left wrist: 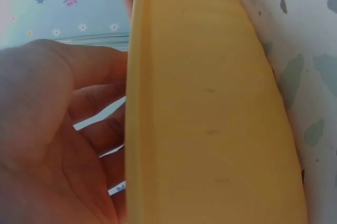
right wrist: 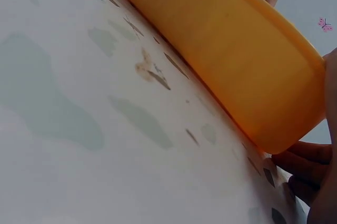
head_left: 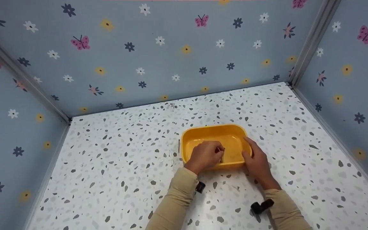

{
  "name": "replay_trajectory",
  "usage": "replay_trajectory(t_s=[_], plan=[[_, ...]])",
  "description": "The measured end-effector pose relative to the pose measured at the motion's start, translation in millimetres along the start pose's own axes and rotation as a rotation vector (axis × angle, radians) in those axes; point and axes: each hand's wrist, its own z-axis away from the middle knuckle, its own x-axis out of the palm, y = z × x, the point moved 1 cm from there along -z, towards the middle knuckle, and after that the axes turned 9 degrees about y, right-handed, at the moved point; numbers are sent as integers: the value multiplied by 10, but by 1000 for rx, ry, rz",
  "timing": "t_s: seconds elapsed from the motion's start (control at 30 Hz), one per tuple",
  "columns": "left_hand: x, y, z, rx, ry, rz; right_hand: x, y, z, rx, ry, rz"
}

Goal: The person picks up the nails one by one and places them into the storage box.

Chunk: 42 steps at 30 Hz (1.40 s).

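A yellow rectangular plastic basin with rounded corners stands on the speckled tabletop. My left hand reaches over its near rim, fingers curled down inside. Between thumb and fingers shows a small thin brownish thing, mostly hidden, its kind unclear. My right hand grips the basin's right end, with the thumb at the rim. In the right wrist view, its fingers lie by the basin's lower corner. The left wrist view shows the basin's outer wall hiding my left fingertips.
The white tabletop has grey and dark specks. A thin dark strip lies just left of the basin. Blue panels with flowers and butterflies enclose the back and both sides. Black wrist mounts sit at both cuffs.
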Motion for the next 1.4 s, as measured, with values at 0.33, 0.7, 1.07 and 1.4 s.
replay_trajectory(t_s=[0.33, 0.7, 1.07, 1.4], plan=[[-62, -54, 68, 65, 55, 5, 0, -1, -1, 5, -8, -11], [-308, -284, 151, 14, 234, 67, -24, -3, 5, -2, 7, -15], [-577, -809, 161, -249, 468, 144, -50, -2, -3, -10, 32, -11], [-482, -1155, 166, -498, 289, 128, -33, 3, -9, -50, 56, -17]])
